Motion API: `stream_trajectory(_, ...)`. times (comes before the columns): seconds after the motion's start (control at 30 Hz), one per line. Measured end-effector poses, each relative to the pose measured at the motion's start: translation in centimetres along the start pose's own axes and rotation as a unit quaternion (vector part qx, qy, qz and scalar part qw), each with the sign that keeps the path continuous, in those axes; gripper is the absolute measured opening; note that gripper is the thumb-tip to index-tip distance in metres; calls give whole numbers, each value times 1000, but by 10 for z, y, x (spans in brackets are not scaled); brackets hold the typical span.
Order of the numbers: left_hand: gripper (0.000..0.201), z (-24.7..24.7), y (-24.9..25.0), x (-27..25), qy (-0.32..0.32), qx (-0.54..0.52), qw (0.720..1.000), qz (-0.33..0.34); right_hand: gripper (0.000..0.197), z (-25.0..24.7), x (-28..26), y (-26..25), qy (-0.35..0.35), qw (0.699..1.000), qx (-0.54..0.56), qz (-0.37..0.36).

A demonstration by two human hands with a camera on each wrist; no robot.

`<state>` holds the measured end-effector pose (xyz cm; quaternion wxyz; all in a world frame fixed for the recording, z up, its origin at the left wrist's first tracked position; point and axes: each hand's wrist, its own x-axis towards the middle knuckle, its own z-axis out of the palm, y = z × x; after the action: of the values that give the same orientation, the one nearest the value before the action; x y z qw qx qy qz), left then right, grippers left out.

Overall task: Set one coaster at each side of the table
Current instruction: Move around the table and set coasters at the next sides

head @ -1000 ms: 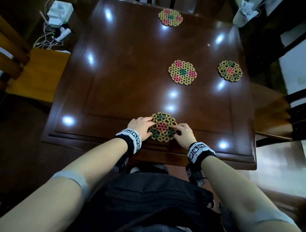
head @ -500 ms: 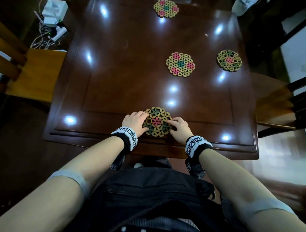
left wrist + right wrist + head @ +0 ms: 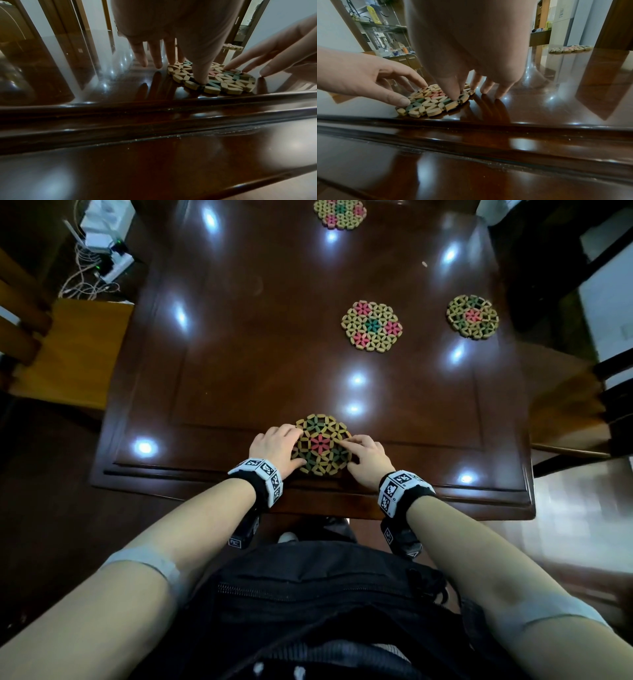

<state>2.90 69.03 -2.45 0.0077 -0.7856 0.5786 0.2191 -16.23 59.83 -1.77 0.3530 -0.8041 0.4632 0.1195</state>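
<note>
Both hands, the left hand (image 3: 277,447) and right hand (image 3: 368,462), pressed spread, nearly straight fingertips on the near coaster (image 3: 323,444) lying flat at the table's (image 3: 239,364) near edge.

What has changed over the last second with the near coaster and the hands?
Very little. Both the left hand and the right hand stay on the near coaster, fingers pressing its edges; it lies flat by the table's near edge as before. Nothing was picked up or let go. The other three coasters have not moved; only the head camera tilted.
</note>
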Motion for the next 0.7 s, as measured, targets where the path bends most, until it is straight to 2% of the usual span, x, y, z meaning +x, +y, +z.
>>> stream_trajectory(0.33, 68, 0, 1, -3, 3, -22, 1000, -21, 63, 1, -2, -4, -16, 1000, -22, 2)
stream_trajectory(0.7, 67, 2, -1, -3, 5, -25, 1000, -16, 65, 7, -4, -4, 1, 1000, -11, 5)
